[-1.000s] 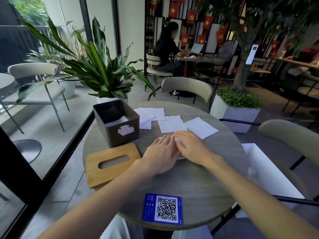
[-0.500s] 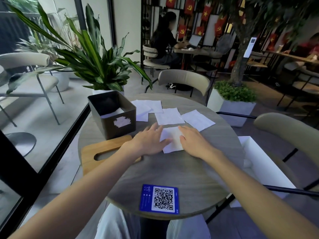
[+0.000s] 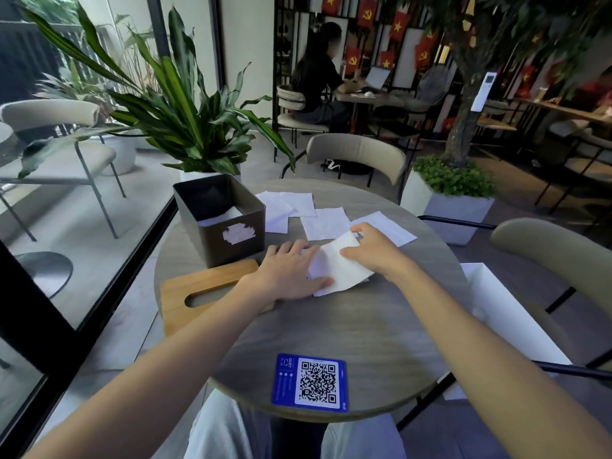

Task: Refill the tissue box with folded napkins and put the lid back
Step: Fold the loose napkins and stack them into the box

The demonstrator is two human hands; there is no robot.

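The napkin point(image 3: 334, 266) under work lies near the centre of the round grey wood-grain table point(image 3: 351, 329), just right of the tissue box. Its right part is raised off the table along a fold.

The left hand point(image 3: 291, 274) lies flat on the napkin's left edge, fingers straight and close together, pressing it down. The right hand point(image 3: 372, 250) rests on the napkin's right part with thumb and forefinger bent at the paper. Whether they pinch it or only press cannot be told.

The tissue box point(image 3: 231, 246), dark and open at the top, stands at the table's left side with white paper visible inside. Its wooden lid point(image 3: 205, 291) lies flat on the table just in front of the box, slot upward.

Three loose napkins point(image 3: 326, 223) lie spread beyond the hands, the rightmost partly under the right hand. A blue QR card point(image 3: 311, 382) lies at the near table edge.

A potted plant point(image 3: 185, 107) stands behind the box beside a floor-length window. An upholstered chair point(image 3: 357, 154) faces the table on the far side. A white paper bag point(image 3: 506, 313) stands to the right. In the background a person sits at a table with a laptop point(image 3: 377, 77).
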